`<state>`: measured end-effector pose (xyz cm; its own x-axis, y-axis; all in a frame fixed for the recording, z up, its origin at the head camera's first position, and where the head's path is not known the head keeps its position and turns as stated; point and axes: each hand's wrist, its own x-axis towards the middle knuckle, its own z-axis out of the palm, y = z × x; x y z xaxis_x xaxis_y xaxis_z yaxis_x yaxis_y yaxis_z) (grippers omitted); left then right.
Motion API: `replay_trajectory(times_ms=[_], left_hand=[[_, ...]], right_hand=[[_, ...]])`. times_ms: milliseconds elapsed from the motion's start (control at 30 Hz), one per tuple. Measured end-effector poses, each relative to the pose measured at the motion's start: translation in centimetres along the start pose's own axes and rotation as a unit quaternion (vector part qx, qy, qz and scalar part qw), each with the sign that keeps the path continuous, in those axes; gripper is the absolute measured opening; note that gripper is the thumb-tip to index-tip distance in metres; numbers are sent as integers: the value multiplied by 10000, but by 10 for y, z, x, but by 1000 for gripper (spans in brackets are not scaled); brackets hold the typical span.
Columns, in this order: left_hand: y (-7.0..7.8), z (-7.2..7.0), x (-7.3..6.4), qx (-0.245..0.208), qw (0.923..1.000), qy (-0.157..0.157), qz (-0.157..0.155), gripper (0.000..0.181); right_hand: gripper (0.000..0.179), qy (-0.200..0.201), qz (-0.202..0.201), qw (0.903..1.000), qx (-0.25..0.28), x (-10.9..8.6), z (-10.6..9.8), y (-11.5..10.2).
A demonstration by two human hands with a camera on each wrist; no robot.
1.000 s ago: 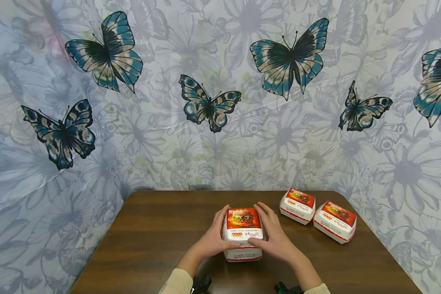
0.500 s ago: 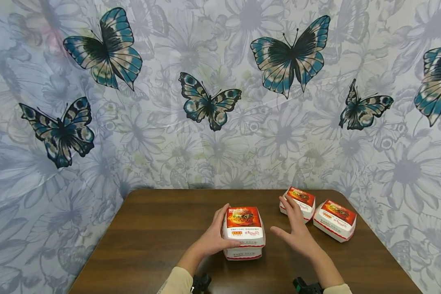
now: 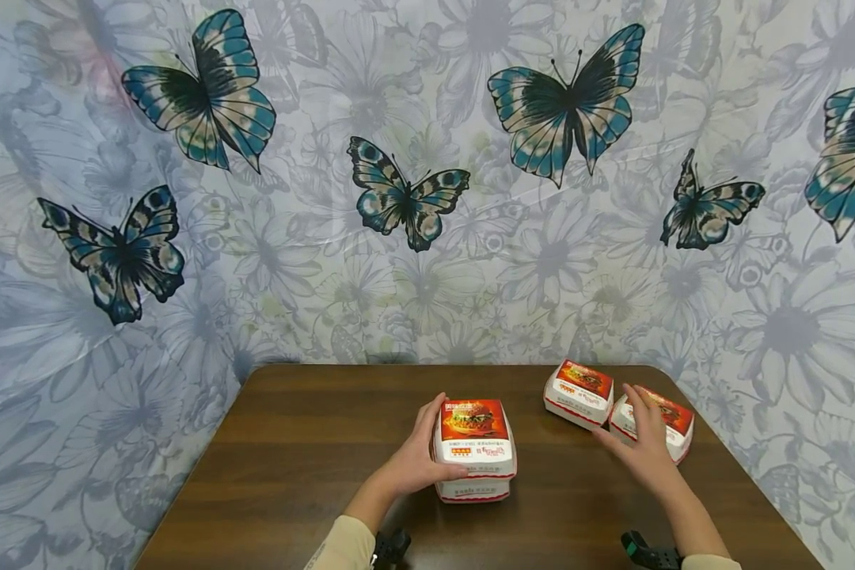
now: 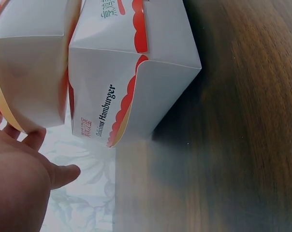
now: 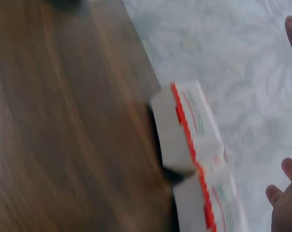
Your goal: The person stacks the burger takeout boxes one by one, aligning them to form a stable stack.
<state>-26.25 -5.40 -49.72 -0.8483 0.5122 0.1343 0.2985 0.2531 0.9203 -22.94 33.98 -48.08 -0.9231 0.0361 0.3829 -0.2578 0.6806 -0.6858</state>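
Two white hamburger boxes stand stacked near the table's middle in the head view: an upper box [image 3: 473, 435] with a red burger picture on its lid, and a lower box [image 3: 472, 492]. My left hand [image 3: 415, 453] rests against the stack's left side, its thumb along the front of the upper box. In the left wrist view, fingertips touch that upper box [image 4: 32, 72] while one finger stands free. My right hand [image 3: 647, 451], fingers spread, is over the rightmost hamburger box [image 3: 675, 417] and partly hides it. Its fingers appear apart from the boxes in the right wrist view.
Another hamburger box [image 3: 577, 396] stands at the back right, close beside the rightmost one. The brown wooden table [image 3: 313, 443] ends at a wall covering [image 3: 427, 317] with flowers and butterflies. Dark straps with devices sit at both wrists.
My right hand has left the stack and moved right, past the back box, to the rightmost hamburger box. My left hand has stayed at the stack.
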Motion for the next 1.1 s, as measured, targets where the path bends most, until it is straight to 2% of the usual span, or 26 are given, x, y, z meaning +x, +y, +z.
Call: replay_trajectory(times_ms=[200,533,700,833,1100], left_hand=[[-2,0,0,137,9999,40,33,118],[-2,1,1,129,9999,70,-30,118],[-1,1,2,120,9999,34,12,118],[0,0,-1,8,10000,19,-94,118],[0,1,1,-78,9998,-74,-141,116]], right_hand=[[90,327,422,9984,-169,-2,-16,26],[96,364,815,9948,-480,1,-30,53],[97,284,945,9936,-558,6,-35,68],[100,136,980,9935,-570,8,-36,78],[109,-75,1220,9878,-967,13,-43,96]])
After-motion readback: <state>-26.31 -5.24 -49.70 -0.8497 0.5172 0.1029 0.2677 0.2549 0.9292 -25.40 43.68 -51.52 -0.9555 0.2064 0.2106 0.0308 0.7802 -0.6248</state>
